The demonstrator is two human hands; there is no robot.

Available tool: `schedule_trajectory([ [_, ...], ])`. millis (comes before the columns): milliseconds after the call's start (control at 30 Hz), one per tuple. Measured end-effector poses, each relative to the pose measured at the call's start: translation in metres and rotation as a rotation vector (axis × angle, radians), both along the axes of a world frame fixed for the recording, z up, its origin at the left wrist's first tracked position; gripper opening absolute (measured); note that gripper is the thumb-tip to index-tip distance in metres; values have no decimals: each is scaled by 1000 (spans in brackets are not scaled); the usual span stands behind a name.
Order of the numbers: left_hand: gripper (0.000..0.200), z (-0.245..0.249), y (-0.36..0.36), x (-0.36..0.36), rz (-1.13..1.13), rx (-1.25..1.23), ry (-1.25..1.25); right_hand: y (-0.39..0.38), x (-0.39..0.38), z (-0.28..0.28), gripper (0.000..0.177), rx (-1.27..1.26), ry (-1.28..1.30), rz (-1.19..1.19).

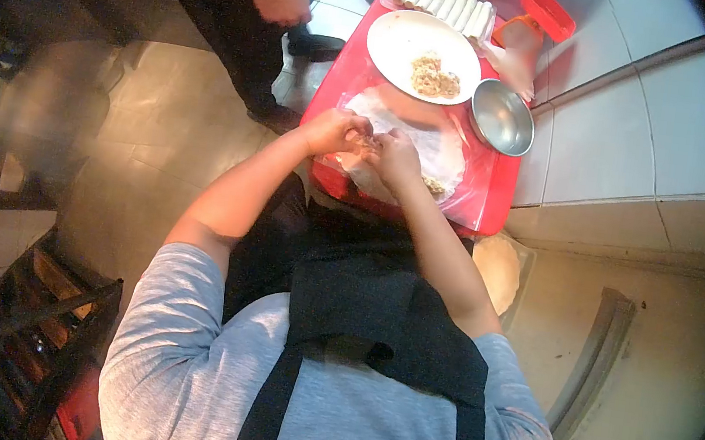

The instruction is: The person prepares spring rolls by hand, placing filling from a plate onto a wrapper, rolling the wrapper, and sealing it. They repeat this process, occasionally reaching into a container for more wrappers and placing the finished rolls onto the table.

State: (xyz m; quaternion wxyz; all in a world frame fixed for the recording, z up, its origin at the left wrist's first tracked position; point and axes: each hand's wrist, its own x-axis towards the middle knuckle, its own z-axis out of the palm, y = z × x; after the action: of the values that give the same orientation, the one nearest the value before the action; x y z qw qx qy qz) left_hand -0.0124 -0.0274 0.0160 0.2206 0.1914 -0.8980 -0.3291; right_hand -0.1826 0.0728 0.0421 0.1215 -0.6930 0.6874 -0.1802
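Observation:
Both hands meet over a thin, whitish round wrapper [445,148] spread on the table. My left hand [335,133] and my right hand [396,162] have their fingers closed together on a small brownish lump of filling [365,145], which the fingertips partly hide. Another bit of filling [433,186] lies on the wrapper, just right of my right wrist. Beyond the hands, a white oval plate [392,44] carries a mound of crumbly filling [432,77]. To its right stands a metal bowl [502,118], its contents hard to make out.
Several rolled white wrappers lie in a clear tray [484,34] at the far end of the red table [339,82]. A red container [548,14] stands by the tiled wall [620,121] on the right. Another person's hand [284,1] and legs are close on the left.

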Motion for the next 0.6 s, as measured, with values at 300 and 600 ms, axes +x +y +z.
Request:
schedule_trajectory([
  [300,39,23,2,15,15,138,-74,5,-22,16,34,-126,-138,-25],
  [600,6,-5,-2,7,84,-43,59,-2,-6,-13,31,-153,-248,19],
])
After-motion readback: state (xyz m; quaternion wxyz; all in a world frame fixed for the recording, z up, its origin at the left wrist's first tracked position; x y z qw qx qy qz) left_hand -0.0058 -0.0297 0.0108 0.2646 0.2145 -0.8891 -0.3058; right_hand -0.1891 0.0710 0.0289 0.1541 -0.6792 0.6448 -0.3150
